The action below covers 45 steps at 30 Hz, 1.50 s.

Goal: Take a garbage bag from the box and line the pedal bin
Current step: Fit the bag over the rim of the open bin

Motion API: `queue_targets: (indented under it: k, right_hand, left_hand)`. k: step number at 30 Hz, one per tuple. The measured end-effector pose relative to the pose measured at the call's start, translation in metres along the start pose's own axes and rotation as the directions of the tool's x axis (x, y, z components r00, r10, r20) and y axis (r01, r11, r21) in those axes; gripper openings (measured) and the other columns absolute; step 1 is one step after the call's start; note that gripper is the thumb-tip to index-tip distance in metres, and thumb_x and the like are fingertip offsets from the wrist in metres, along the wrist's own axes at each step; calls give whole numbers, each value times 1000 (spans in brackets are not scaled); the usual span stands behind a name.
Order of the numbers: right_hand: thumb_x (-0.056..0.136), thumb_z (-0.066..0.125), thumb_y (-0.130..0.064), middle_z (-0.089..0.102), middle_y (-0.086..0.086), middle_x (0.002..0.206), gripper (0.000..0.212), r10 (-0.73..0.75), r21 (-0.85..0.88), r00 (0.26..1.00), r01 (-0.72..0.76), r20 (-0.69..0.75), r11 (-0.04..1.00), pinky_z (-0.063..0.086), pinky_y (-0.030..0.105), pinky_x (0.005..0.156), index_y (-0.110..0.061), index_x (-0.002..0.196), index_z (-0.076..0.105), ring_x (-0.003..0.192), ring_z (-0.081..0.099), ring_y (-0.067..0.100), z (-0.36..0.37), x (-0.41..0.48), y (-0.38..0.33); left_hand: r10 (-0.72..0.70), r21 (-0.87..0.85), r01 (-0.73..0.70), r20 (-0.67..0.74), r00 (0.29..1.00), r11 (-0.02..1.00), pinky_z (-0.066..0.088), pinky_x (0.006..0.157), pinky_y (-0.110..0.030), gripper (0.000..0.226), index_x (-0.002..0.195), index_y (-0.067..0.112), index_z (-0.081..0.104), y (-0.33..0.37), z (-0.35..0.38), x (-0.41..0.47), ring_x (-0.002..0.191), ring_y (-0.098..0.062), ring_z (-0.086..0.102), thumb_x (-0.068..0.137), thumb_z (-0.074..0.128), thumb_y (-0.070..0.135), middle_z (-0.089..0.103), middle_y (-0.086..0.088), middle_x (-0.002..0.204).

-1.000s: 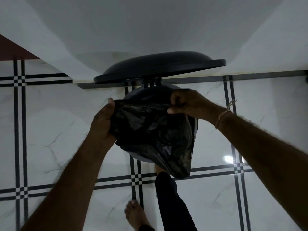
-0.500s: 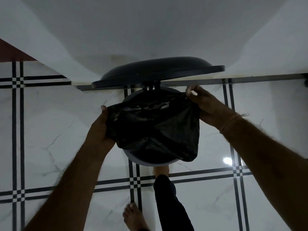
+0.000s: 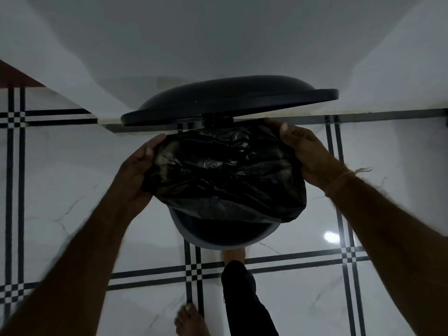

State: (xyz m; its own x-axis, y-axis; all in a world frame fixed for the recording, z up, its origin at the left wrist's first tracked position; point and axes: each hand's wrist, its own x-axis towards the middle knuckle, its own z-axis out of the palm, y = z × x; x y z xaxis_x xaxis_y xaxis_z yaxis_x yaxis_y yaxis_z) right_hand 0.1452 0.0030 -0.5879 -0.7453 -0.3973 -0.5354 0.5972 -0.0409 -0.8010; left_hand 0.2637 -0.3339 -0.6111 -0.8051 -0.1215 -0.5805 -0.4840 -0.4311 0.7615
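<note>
The tiled floor fills most of what I see, with the pale wall at 12 o'clock. The lid stands raised at 12. My foot, at 6 just below the bin, is, I judge, what holds the pedal down. Only a grey arc of the bin's rim shows, at 6. The rest of the mouth is covered by the bag, which lies crumpled across it from 9 to 3, not yet hooked over the near rim or pushed down inside. My left grip grasps the bag's edge at 9, thumb on top. My right grip grasps the edge at 2, close under the lid's hinge. The film is thin and slack, so pulling too hard over the rim could tear it or drag it off the far side. If my foot eases, the lid would likely drop onto my right knuckles. If the mouth is not truly open, I may stretch a closed layer flat across the bin.
</note>
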Motion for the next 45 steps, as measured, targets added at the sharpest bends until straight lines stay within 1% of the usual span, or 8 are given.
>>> queue_targets:
  k: [9,13,21,26,29,32,38,45]
  right_hand:
    - [98,34,-69,76,12,101,75,193,-465,967,-248,-164,850,60,36,88,-6,104,75,98,74,20,-4,25,16]
    - [100,29,-68,65,20,87,85,151,-472,968,-231,-201,851,55,27,67,7,101,70,78,65,24,-5,9,24]
    - [106,49,-32,74,23,110,42,62,-220,996,-75,-67,973,61,40,87,3,116,70,107,73,33,-20,-22,31]
    - [101,57,-8,70,23,123,34,96,24,972,-93,-214,995,62,38,85,4,132,59,108,70,33,-30,-50,53]
    - [99,62,-8,74,15,104,24,178,130,914,-139,-364,982,62,29,68,-1,122,60,88,72,23,-21,-72,72]
    - [98,62,-8,76,8,88,6,227,226,889,-145,-397,963,60,25,67,-7,104,64,79,73,17,-9,-93,88]
    - [96,67,-34,64,-2,78,20,333,191,822,-275,-462,942,38,20,54,-15,88,68,65,46,10,6,-115,110]
    - [102,54,-42,68,-7,72,30,411,430,761,-192,-502,882,26,14,39,-15,92,63,43,40,2,23,-128,117]
  left_hand:
    - [-105,187,93,52,993,978,55,101,-32,38,141,7,56,-20,-7,33,123,-22,65,107,41,16,65,-11,138]
    - [-190,106,193,-39,981,975,62,80,-32,29,120,7,71,-34,-9,17,99,-25,75,103,47,8,73,-17,120]
    - [-141,2,141,-95,986,990,62,70,-29,30,123,10,66,-38,-14,-7,95,-19,75,99,52,20,77,-5,108]
    - [-245,-209,226,-72,967,952,61,82,-35,60,134,11,60,-63,-15,-47,108,-22,70,82,79,33,70,-10,125]
    - [-331,-305,289,-97,939,908,50,95,-40,27,117,21,72,-75,-5,-74,104,-16,72,97,59,33,74,-3,119]
    - [-402,-411,328,-108,909,851,48,90,-37,38,84,29,79,-89,5,-93,87,-9,76,104,47,26,78,5,97]
    - [-504,-480,393,-124,855,784,44,92,-38,23,98,27,72,-105,15,-107,103,-12,60,89,61,45,76,8,94]
    - [-520,-528,391,-116,846,754,51,70,-30,28,85,24,80,-111,27,-119,79,-10,61,94,61,43,71,6,89]
